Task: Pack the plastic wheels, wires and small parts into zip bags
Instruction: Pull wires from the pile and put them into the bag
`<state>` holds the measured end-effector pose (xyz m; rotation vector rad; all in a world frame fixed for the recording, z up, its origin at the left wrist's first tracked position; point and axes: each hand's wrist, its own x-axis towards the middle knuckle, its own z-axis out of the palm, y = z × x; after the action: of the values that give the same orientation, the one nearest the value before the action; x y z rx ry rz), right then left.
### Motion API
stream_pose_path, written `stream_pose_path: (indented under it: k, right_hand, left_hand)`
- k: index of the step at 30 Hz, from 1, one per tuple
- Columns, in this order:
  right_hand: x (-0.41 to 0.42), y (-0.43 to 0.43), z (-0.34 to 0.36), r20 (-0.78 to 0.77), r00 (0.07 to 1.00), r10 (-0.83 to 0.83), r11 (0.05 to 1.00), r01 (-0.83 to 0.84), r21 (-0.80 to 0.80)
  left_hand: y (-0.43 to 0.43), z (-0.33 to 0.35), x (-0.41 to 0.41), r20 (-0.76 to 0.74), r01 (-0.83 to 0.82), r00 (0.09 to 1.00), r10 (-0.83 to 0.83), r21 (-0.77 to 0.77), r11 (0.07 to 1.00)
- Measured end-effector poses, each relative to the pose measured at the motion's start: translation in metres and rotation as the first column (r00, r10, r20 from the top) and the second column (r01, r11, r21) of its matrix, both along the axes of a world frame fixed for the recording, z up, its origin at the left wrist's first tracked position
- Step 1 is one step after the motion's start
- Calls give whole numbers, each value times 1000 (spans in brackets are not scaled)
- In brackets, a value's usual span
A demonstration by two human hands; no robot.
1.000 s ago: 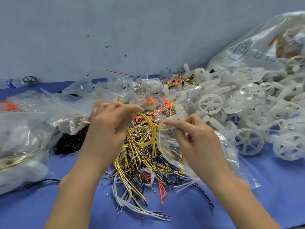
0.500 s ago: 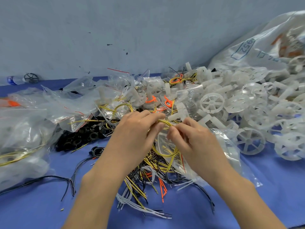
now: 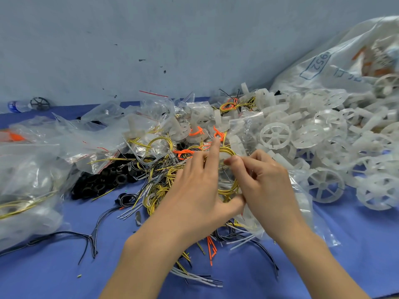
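My left hand [image 3: 200, 186] holds a coil of yellow wire [image 3: 229, 191] at the mouth of a clear zip bag [image 3: 311, 221]. Its thumb is under the coil and its index finger points up and away. My right hand [image 3: 266, 184] pinches the bag's open edge beside the coil. The bag lies on the blue table under my right wrist. Loose yellow, black, grey and orange wires [image 3: 151, 190] are heaped below and to the left of my hands. White plastic wheels [image 3: 274, 135] are piled on the right.
Filled zip bags [image 3: 32, 180] are stacked at the left, next to a heap of small black rings [image 3: 97, 182]. A large printed plastic sack [image 3: 345, 61] leans on the wall at the back right. A bottle [image 3: 19, 105] lies at the far left. Black wires [image 3: 64, 236] trail across the blue table.
My left hand carried the yellow coil to the right, from above the wire pile to the bag's mouth. Both hands have closed together, and the coil now sits partly inside the bag.
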<state>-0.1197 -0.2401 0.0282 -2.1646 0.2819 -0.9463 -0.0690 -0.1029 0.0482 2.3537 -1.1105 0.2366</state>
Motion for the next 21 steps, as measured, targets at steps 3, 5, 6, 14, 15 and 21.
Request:
stream_pose_path:
  k: [3,5,6,14,15,21]
  right_hand:
    - [0,0,0,12,1000,10,1000,-10,13]
    - [-1,0,1,16,1000,14,1000,-15,20]
    - [-1,-1,1,18,1000,16,1000,-16,21]
    - [-1,-1,0,43,999,11,999,-12,30]
    - [-1,-1,1,48,999,12,999,-14,40]
    - [-1,-5,1,85,996,11,994,-20,109]
  left_hand:
    - [-5,-3,0,-26,-38,999,37,-33,999]
    - [-7,-4,1,-71,-33,997,27,-91,995]
    - [-7,-5,2,-87,-30,996,19,-118,993]
    - [-2,-6,7,-161,52,983,-86,-206,977]
    - [-3,-7,8,-204,58,973,-108,-238,970]
    - [-1,-5,9,-540,36,790,-291,-433,900]
